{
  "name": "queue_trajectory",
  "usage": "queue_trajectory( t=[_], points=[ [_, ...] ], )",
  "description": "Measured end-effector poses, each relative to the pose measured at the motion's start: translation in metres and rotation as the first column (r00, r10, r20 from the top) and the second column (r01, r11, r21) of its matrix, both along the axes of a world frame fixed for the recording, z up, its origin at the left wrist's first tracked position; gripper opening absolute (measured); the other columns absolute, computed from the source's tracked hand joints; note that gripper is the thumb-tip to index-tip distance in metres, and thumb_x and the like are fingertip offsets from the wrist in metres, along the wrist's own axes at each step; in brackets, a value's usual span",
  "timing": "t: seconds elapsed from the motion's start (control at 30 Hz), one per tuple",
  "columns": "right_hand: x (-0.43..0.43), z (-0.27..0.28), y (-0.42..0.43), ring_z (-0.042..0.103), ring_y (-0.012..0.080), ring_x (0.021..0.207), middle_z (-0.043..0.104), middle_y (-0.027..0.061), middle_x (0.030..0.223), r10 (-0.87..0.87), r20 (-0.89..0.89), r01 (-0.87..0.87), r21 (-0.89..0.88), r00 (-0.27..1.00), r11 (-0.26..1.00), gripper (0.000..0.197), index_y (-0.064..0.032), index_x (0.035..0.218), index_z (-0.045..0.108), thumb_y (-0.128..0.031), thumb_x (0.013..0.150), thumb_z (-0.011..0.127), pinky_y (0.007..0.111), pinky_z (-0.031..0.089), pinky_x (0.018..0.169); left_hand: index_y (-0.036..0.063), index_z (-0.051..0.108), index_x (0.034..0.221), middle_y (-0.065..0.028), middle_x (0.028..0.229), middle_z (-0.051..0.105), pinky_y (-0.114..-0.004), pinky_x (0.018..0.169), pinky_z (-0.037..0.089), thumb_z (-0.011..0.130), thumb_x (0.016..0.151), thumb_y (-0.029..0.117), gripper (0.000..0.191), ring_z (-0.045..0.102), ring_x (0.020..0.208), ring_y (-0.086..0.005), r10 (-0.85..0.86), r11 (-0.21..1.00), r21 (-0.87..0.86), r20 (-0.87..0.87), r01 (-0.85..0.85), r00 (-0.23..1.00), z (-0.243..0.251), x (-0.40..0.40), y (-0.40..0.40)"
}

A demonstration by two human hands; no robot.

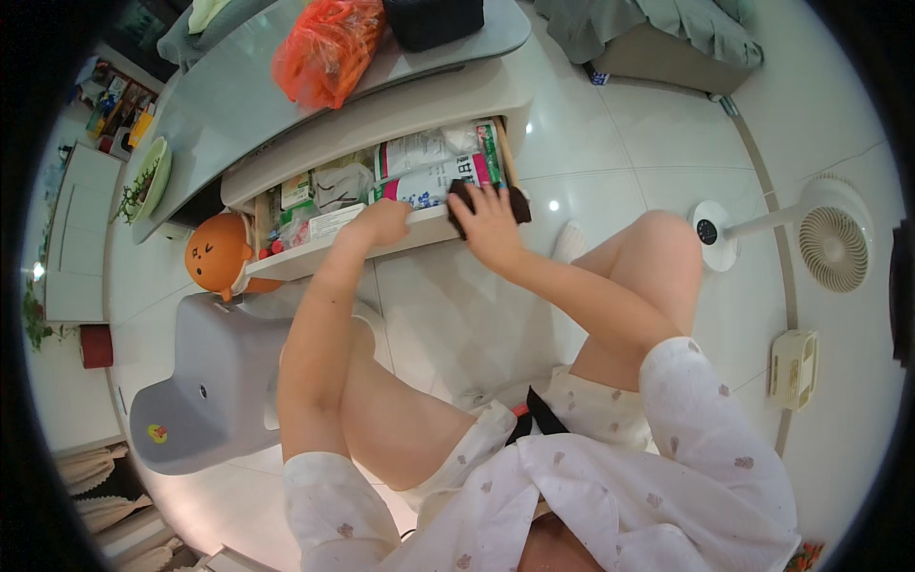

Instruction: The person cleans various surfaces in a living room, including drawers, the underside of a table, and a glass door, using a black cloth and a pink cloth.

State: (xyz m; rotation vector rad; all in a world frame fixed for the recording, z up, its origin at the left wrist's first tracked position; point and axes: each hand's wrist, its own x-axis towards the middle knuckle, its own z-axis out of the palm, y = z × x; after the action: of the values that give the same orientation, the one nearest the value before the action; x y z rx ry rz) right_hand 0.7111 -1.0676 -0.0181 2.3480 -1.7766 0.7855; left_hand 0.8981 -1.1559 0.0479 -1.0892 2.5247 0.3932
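An open drawer (322, 252) of a low table stands before me, filled with packets and boxes. My left hand (382, 220) is curled over the top edge of its front panel, near the middle. Under my right hand (492, 227) is a dark brown cloth (520, 206), pressed on the right end of the same panel with fingers spread. White printed packets (429, 187) lie just behind both hands. Left of them are a clear plastic bag (343, 187), a small green-and-white box (296, 191) and a long white box (336, 220). The left fingertips are partly hidden.
On the tabletop (214, 121) rest an orange plastic bag (329, 57), a black container (434, 23) and a green bowl (159, 179). An orange round toy-like object (214, 254) and a grey plastic seat (229, 372) stand at left. A white fan (833, 243) is at right.
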Motion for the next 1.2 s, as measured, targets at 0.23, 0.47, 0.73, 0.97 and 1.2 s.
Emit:
queue_trajectory(
  t=[0.23, 0.47, 0.73, 0.97, 1.2],
  points=[
    [0.075, 0.006, -0.014, 0.044, 0.0381, 0.1, 0.046, 0.02, 0.11, 0.073, -0.172, -0.09, -0.097, 0.982, 0.991, 0.044, -0.0101, 0.119, 0.043, -0.02, 0.077, 0.047, 0.054, 0.029, 0.086, 0.0013, 0.058, 0.098, -0.0183, 0.091, 0.06, -0.038, 0.074, 0.045, 0.056, 0.073, 0.014, 0.028, 0.057, 0.086, -0.0337, 0.087, 0.994, 0.078, -0.223, -0.071, 0.971, -0.008, 0.066, -0.018],
    [-0.007, 0.008, -0.012, 0.047, 0.0282, 0.089, 0.048, 0.0117, 0.095, 0.177, -0.037, -0.178, -0.035, 0.984, 0.983, 0.033, -0.0144, 0.109, 0.048, -0.013, 0.076, 0.047, 0.04, 0.036, 0.081, 0.0033, 0.06, 0.098, -0.018, 0.094, 0.06, -0.037, 0.078, 0.045, 0.059, 0.07, 0.021, 0.033, 0.057, 0.088, -0.0331, 0.121, 0.985, 0.134, -0.099, -0.108, 0.988, 0.018, 0.082, -0.01],
    [-0.051, 0.009, 0.008, 0.045, 0.0316, 0.098, 0.046, 0.0148, 0.104, -0.056, 0.013, 0.056, -0.026, 0.998, 0.998, 0.04, -0.0075, 0.108, 0.045, -0.009, 0.07, 0.058, 0.046, 0.032, 0.091, 0.0029, 0.059, 0.101, -0.0184, 0.097, 0.059, -0.038, 0.079, 0.044, 0.058, 0.071, 0.027, 0.038, 0.056, 0.089, -0.0331, 0.066, 0.969, 0.24, -0.027, -0.058, 0.997, 0.015, 0.085, -0.02],
    [0.044, -0.02, -0.019, 0.045, 0.0328, 0.099, 0.048, 0.0165, 0.105, 0.054, -0.063, -0.061, -0.126, 0.997, 0.99, 0.032, -0.01, 0.108, 0.05, -0.012, 0.076, 0.047, 0.05, 0.03, 0.092, 0.0022, 0.059, 0.101, -0.0194, 0.097, 0.059, -0.038, 0.079, 0.044, 0.055, 0.078, 0.028, 0.035, 0.055, 0.091, -0.0342, 0.183, 0.982, 0.068, -0.132, -0.175, 0.974, 0.041, 0.131, -0.03],
    [0.206, -0.018, -0.044, 0.044, 0.035, 0.1, 0.046, 0.0209, 0.106, 0.224, -0.063, -0.229, -0.109, 0.973, 0.967, 0.042, -0.0067, 0.116, 0.046, -0.017, 0.075, 0.048, 0.049, 0.031, 0.087, 0.0022, 0.056, 0.106, -0.0189, 0.099, 0.059, -0.038, 0.082, 0.043, 0.055, 0.079, 0.026, 0.036, 0.054, 0.097, -0.0326, 0.4, 0.913, 0.035, 0.116, -0.407, 0.909, 0.027, 0.182, -0.01]
  ],
)
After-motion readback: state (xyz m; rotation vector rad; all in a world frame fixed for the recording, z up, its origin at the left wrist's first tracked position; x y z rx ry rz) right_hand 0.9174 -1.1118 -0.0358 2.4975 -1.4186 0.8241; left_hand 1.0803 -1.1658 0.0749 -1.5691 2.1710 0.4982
